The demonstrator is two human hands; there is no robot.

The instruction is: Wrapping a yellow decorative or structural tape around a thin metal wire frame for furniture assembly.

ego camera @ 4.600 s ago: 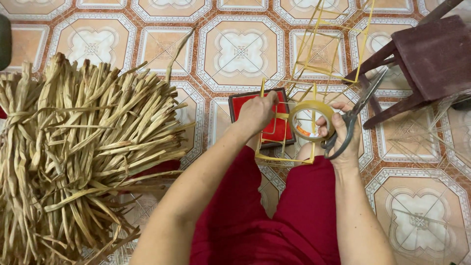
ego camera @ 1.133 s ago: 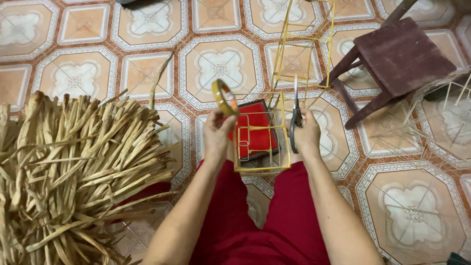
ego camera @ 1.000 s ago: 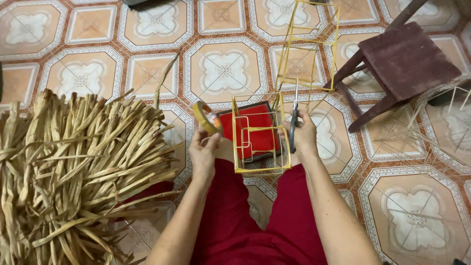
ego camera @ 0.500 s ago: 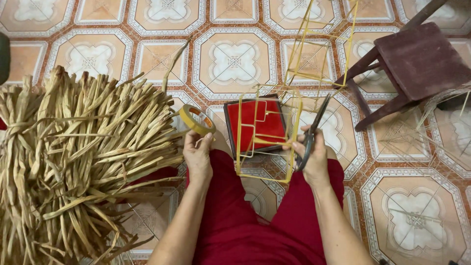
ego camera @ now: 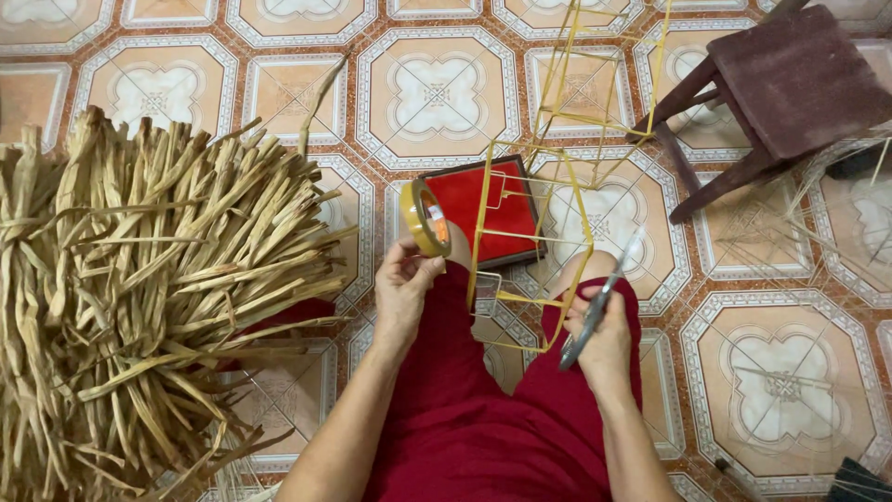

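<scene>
My left hand (ego camera: 402, 284) holds a roll of yellowish tape (ego camera: 425, 217) upright by its lower rim, above my red-clothed lap. My right hand (ego camera: 602, 327) grips grey scissors (ego camera: 599, 302), their blades pointing up and to the right. Between the hands stands a frame of thin yellow sticks (ego camera: 526, 240), leaning over a red square box lid (ego camera: 485, 210) on the tiled floor. My right hand touches the frame's lower corner.
A big heap of dried straw-coloured strips (ego camera: 139, 297) fills the left side. A dark wooden stool (ego camera: 771, 93) stands at the upper right. More yellow stick frames (ego camera: 604, 74) rise behind the lid. Thin pale sticks (ego camera: 780, 223) lie under the stool.
My left hand has lifted the tape roll up and closer to the frame. My right hand with the scissors has dropped lower, to the frame's bottom corner.
</scene>
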